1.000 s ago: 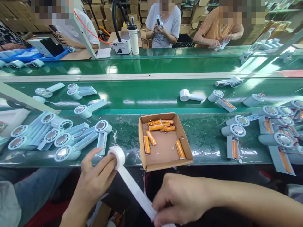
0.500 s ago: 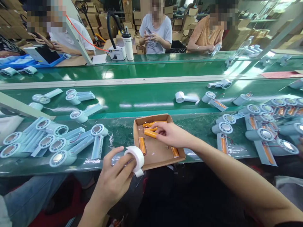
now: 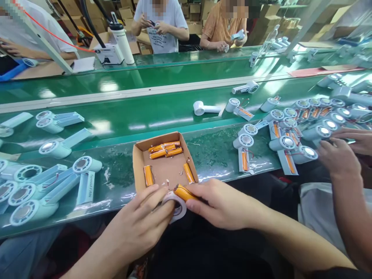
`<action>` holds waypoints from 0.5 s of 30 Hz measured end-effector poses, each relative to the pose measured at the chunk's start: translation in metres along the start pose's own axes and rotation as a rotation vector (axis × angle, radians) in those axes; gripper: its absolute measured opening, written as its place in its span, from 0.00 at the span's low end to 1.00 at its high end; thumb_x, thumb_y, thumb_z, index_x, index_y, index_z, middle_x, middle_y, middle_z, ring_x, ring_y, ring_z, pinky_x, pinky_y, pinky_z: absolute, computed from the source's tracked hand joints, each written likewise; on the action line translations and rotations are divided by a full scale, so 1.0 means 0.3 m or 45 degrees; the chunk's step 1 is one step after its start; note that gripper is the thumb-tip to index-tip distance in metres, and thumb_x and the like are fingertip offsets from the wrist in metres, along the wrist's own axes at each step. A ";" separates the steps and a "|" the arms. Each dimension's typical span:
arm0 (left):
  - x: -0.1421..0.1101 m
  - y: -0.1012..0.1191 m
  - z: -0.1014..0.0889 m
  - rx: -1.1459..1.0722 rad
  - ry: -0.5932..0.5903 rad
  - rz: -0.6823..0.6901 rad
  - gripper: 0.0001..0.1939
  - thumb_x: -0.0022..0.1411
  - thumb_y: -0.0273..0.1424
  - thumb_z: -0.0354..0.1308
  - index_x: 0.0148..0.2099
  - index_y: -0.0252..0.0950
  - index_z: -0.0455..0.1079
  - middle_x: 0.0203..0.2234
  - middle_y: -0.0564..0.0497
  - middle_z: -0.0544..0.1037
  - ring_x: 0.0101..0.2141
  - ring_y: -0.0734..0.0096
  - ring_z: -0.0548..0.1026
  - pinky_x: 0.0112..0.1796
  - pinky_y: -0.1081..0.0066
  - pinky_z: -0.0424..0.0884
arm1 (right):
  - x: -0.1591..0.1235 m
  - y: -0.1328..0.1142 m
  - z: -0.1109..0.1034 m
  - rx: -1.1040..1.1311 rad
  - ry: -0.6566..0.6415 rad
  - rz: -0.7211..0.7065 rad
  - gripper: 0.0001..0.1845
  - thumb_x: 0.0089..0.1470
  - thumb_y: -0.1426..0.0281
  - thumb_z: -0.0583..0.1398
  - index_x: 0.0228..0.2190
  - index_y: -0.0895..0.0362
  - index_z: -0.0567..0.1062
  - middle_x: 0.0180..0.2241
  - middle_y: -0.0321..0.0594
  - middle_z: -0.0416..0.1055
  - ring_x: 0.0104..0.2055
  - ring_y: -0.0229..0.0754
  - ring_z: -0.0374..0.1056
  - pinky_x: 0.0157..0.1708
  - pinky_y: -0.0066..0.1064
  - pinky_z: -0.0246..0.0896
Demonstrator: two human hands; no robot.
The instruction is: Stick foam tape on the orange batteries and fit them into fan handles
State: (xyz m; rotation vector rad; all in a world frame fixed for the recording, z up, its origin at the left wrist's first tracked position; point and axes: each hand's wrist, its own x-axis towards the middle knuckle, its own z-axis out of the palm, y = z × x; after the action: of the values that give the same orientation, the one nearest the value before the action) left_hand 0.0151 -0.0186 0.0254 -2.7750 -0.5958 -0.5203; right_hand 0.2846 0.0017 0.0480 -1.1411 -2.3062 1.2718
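The step in hand appears to be bringing an orange cell [image 3: 183, 192] to a white tape roll [image 3: 180, 211]. The right hand [image 3: 223, 205] pinches the cell between its fingers; the left hand [image 3: 145, 217] has its fingers hooked around the roll. Both meet at the near edge of the cardboard box [image 3: 137, 168] on the green table [image 3: 215, 149]. Whether cell and tape touch is unclear. The next move likely calls for steady alignment, both grips kept.

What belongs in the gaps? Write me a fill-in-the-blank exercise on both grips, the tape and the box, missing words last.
The white tape roll is in the ____ grip.
The right grip holds a cylinder coloured ____.
The open box is made of ____.

Missing words: left; orange; cardboard.
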 end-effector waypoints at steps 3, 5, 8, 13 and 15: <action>0.036 0.002 -0.003 0.052 -0.050 0.091 0.18 0.72 0.19 0.50 0.48 0.37 0.81 0.48 0.51 0.83 0.54 0.64 0.74 0.68 0.61 0.62 | 0.005 0.052 0.007 0.345 -0.006 0.110 0.11 0.63 0.62 0.65 0.37 0.59 0.81 0.31 0.41 0.79 0.34 0.44 0.74 0.38 0.33 0.66; 0.064 0.008 -0.005 0.083 -0.048 0.078 0.18 0.72 0.19 0.50 0.49 0.36 0.81 0.47 0.49 0.83 0.50 0.65 0.75 0.65 0.61 0.65 | 0.017 0.086 0.049 0.872 0.094 0.181 0.17 0.55 0.59 0.71 0.41 0.59 0.82 0.34 0.41 0.82 0.38 0.47 0.78 0.43 0.36 0.72; 0.108 0.050 0.020 0.099 0.009 -0.061 0.14 0.73 0.21 0.52 0.47 0.34 0.80 0.38 0.47 0.82 0.44 0.63 0.74 0.54 0.61 0.71 | 0.038 0.100 0.179 1.509 0.570 0.219 0.27 0.45 0.57 0.77 0.44 0.58 0.83 0.38 0.43 0.84 0.41 0.48 0.80 0.46 0.39 0.76; 0.143 0.210 0.137 -0.170 0.253 -0.357 0.05 0.72 0.28 0.62 0.42 0.34 0.79 0.28 0.50 0.78 0.37 0.64 0.73 0.44 0.62 0.71 | 0.042 0.106 0.269 1.731 1.182 0.245 0.26 0.44 0.60 0.78 0.44 0.55 0.83 0.37 0.43 0.84 0.35 0.46 0.80 0.37 0.36 0.78; 0.127 0.229 0.157 -0.389 0.286 -0.290 0.06 0.73 0.30 0.61 0.41 0.36 0.78 0.27 0.53 0.78 0.36 0.68 0.74 0.47 0.64 0.73 | 0.012 0.154 0.155 1.601 1.362 0.142 0.23 0.44 0.61 0.78 0.41 0.54 0.83 0.36 0.41 0.84 0.36 0.45 0.80 0.38 0.35 0.78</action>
State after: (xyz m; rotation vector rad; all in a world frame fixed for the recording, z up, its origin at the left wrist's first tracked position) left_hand 0.0913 -0.0512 -0.0139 -2.8812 -0.8458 -1.0357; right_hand 0.2796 -0.0092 -0.0167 -0.9908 -0.4718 1.2668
